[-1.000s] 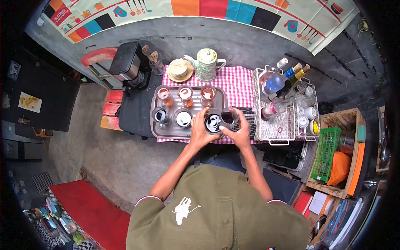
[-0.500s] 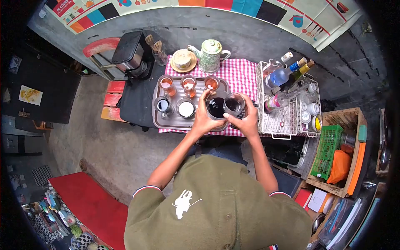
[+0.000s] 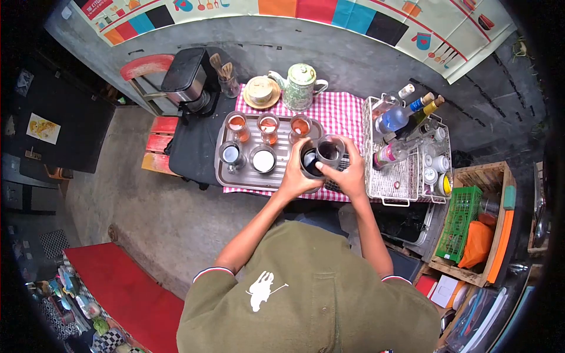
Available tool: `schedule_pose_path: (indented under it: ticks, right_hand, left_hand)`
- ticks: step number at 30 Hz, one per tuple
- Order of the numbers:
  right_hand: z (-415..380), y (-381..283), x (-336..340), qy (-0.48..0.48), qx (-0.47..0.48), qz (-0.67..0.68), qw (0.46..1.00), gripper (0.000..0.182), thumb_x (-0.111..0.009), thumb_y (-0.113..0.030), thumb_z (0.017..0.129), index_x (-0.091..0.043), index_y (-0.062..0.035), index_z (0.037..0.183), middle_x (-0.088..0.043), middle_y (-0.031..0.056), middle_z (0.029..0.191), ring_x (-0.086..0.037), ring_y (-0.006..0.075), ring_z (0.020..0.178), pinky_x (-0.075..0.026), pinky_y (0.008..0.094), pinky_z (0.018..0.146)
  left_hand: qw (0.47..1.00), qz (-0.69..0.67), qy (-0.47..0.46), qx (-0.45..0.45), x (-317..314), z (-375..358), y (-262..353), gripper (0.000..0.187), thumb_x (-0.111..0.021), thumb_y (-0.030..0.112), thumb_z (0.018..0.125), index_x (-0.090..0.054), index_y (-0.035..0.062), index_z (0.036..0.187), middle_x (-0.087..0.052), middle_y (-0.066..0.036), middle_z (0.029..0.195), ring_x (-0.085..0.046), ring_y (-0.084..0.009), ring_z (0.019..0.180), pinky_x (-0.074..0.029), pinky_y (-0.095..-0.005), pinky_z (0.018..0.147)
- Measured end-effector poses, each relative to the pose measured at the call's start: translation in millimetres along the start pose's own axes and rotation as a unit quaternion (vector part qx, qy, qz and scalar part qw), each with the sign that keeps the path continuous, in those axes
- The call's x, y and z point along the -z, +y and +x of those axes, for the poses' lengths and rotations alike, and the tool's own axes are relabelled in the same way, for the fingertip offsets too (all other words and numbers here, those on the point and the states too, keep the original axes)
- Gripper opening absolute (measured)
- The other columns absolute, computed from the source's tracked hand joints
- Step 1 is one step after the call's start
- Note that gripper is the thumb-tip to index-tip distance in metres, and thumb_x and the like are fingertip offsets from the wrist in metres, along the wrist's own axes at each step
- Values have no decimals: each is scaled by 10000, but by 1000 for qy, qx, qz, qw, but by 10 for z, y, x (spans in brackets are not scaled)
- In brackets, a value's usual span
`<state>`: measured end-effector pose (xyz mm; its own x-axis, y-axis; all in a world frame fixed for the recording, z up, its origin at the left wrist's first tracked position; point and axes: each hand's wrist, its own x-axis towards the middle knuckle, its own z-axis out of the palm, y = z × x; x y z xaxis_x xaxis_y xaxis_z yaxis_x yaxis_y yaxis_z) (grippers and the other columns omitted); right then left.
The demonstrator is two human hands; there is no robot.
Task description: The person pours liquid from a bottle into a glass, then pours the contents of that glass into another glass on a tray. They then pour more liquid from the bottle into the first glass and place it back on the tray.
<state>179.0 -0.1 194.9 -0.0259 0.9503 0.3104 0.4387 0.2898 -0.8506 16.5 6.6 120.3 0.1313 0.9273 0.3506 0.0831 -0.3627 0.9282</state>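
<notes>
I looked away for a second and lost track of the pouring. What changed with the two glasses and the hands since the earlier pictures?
Both glasses were lifted off the tray a little toward the person. The left hand keeps the larger dark glass; the right hand keeps the smaller glass above its rim. Nothing was released. The other five glasses and the teapot stayed put.

A makeshift home drinks corner, my tray (image 3: 226, 176) of filled glasses on a red checked cloth (image 3: 341, 112), floral teapot (image 3: 300, 79), coffee machine (image 3: 185, 79), wire rack (image 3: 406, 170) of bottles and cups, kitchen-print banner (image 3: 353, 15) on bare concrete wall
</notes>
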Motion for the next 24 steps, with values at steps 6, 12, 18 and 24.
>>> schedule_pose_path:
  ticks: [6, 12, 18, 24]
  right_hand:
    - [-35, 80, 4, -13, -18, -28, 999, 702, -874, -254, 671, -574, -29, 1265, -631, 166, 1165, -612, 319, 1099, -467, 428, 968]
    - [-68, 17, -6, -55, -38, -14, 998, 771, -872, -253, 689, -492, -27, 1321, -612, 171, 1212, -599, 321, 1140, -438, 434, 1005]
    - [-136, -9, -25, -76, -25, -80, 994, 750, -861, -303, 688, -491, -44, 1286, -609, 152, 1164, -587, 325, 1115, -383, 443, 982]
    - [-177, -40, -32, -68, -20, -125, 990, 745, -845, -317, 705, -486, -40, 1296, -604, 148, 1174, -555, 315, 1115, -358, 446, 984]
  left_hand:
    - [1000, 22, 1, 10, -25, -40, -79, 1070, -919, 233, 534, -377, -16, 1422, -465, -210, 1374, -503, -337, 1276, -428, -431, 1076]
    - [998, -43, -20, 31, -16, -58, -18, 1077, -895, 189, 548, -337, 11, 1452, -538, -186, 1340, -554, -316, 1259, -451, -416, 1060]
    - [997, -56, -38, 36, -33, -136, -63, 1088, -893, 160, 553, -304, 5, 1454, -548, -186, 1326, -568, -308, 1244, -460, -416, 1050]
    - [998, -10, -34, 54, -1, -172, -78, 1054, -867, 137, 550, -328, 0, 1445, -534, -188, 1350, -553, -303, 1261, -445, -413, 1077]
